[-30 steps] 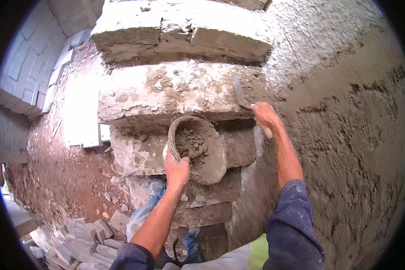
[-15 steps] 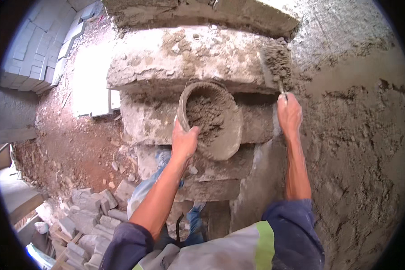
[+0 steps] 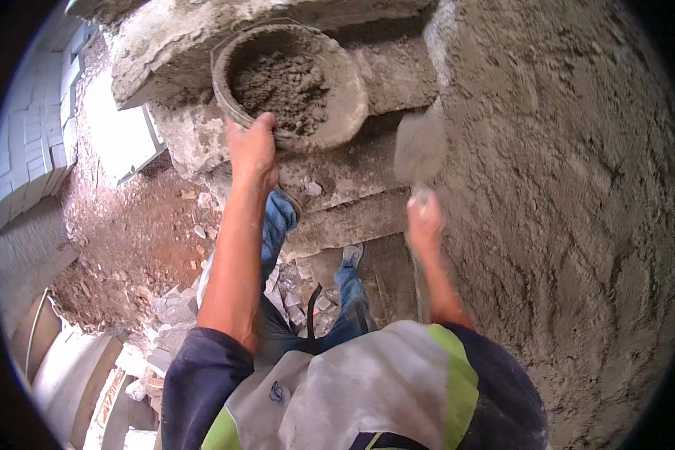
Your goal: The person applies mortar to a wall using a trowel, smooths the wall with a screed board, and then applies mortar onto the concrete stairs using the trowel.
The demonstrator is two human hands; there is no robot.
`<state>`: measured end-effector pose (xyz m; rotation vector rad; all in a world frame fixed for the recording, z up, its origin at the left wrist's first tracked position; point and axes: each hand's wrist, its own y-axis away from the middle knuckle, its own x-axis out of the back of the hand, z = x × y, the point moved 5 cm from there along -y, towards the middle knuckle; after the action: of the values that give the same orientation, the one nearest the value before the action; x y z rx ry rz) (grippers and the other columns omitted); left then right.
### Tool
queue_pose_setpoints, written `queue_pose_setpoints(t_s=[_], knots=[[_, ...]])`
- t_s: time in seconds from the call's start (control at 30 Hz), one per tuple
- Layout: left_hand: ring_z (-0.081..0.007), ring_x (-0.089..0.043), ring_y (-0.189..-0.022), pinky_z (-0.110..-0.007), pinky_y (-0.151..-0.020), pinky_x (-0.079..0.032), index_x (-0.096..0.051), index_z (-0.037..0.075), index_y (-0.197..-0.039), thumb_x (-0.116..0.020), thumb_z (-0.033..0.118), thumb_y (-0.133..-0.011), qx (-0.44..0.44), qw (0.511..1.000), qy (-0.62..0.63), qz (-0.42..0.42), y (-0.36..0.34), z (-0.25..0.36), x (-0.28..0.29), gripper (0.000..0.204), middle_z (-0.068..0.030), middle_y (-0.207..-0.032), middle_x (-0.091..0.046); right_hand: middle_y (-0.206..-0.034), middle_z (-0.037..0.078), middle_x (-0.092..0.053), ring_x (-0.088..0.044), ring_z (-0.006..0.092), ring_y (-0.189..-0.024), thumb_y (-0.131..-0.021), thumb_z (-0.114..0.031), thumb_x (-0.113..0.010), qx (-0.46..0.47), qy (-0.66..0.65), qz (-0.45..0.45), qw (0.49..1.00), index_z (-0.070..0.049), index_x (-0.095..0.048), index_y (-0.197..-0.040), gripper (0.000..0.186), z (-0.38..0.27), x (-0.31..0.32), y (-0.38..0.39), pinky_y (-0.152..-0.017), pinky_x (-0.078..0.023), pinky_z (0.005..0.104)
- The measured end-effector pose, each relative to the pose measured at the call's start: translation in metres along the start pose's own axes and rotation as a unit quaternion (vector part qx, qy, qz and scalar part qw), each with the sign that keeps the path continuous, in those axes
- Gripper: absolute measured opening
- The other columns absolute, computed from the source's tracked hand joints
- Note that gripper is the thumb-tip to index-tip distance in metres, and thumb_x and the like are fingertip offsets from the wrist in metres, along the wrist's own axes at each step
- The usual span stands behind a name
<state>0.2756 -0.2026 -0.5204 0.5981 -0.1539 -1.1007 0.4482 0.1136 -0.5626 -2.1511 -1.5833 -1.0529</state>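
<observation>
A round bucket (image 3: 356,101), grey with dried cement, is tilted on the rough concrete steps, its mouth facing up toward me. Loose, crumbly mortar (image 3: 289,86) lies inside it. My left hand (image 3: 251,150) grips the bucket's near left rim, thumb over the edge. To the right, my right hand (image 3: 425,221) is closed round the handle of a trowel (image 3: 420,146). Motion smears the trowel's blade, which looks bare of any heap of mortar. It is beside the wall coated in wet, rough mortar (image 3: 547,187).
Worn concrete steps (image 3: 367,217) descend toward me, and my feet stand on them. Reddish soil (image 3: 135,232) with rubble lies at the left. Stacked grey blocks (image 3: 34,139) stand at the far left; a bright white panel (image 3: 120,131) lies nearby.
The mortar heaped on the trowel is gone from its blade. My right hand and the trowel have come nearer to me. The view has shifted, with the bucket now higher in it.
</observation>
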Motion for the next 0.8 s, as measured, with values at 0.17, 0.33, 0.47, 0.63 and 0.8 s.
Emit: queue_pose_setpoints(t_s=[0.17, 0.33, 0.47, 0.63, 0.8], knots=[[-0.022, -0.061, -0.078, -0.04, -0.059, -0.057, -0.041, 0.005, -0.121, -0.052, -0.004, -0.078, -0.027, 0.999, 0.009, -0.016, 0.011, -0.007, -0.008, 0.045, -0.01, -0.097, -0.057, -0.107, 0.026, -0.062, -0.058, 0.0433, -0.1, -0.087, -0.033, -0.06, -0.261, 0.177, -0.178, 0.932, 0.002, -0.057, -0.118, 0.047, 0.187, -0.065, 0.193, -0.088, -0.046, 0.0475], [-0.0224, -0.061, -0.079, -0.043, -0.059, -0.056, -0.042, 0.008, -0.12, -0.053, -0.003, -0.079, -0.008, 0.999, -0.032, 0.004, 0.024, -0.013, -0.007, 0.044, -0.0089, -0.097, -0.056, -0.111, 0.026, -0.061, -0.056, 0.0415, -0.108, -0.088, -0.04, -0.057, -0.279, 0.056, -0.135, 0.949, 0.001, -0.056, -0.119, 0.051, 0.214, -0.072, 0.215, -0.091, -0.044, 0.0462], [-0.0208, -0.055, -0.075, -0.041, -0.066, -0.052, -0.051, 0.003, -0.098, -0.055, 0.004, -0.082, 0.02, 0.999, -0.041, 0.02, 0.029, -0.016, -0.002, 0.016, -0.0073, -0.085, -0.052, -0.119, 0.028, -0.057, -0.053, 0.0429, -0.111, -0.093, -0.037, -0.052, -0.197, 0.017, -0.136, 0.971, 0.004, -0.054, -0.122, 0.051, 0.203, -0.081, 0.109, -0.092, -0.043, 0.0457], [-0.021, -0.055, -0.078, -0.038, -0.071, -0.05, -0.052, 0.0, -0.092, -0.052, 0.009, -0.088, 0.077, 0.996, -0.014, 0.046, 0.026, -0.029, 0.023, 0.009, -0.0089, -0.084, -0.052, -0.105, 0.028, -0.061, -0.055, 0.0464, -0.102, -0.092, -0.036, -0.051, -0.159, -0.046, -0.115, 0.979, 0.001, -0.058, -0.109, 0.042, 0.222, -0.106, 0.019, -0.086, -0.044, 0.0489], [-0.0218, -0.055, -0.076, -0.04, -0.076, -0.052, -0.052, -0.001, -0.092, -0.051, 0.01, -0.091, 0.112, 0.993, 0.018, 0.038, 0.013, -0.037, 0.044, 0.011, -0.0103, -0.087, -0.053, -0.087, 0.022, -0.065, -0.063, 0.0392, -0.082, -0.093, -0.031, -0.051, -0.185, -0.011, -0.098, 0.978, 0.001, -0.057, -0.106, 0.036, 0.231, -0.117, -0.009, -0.072, -0.048, 0.0457]])
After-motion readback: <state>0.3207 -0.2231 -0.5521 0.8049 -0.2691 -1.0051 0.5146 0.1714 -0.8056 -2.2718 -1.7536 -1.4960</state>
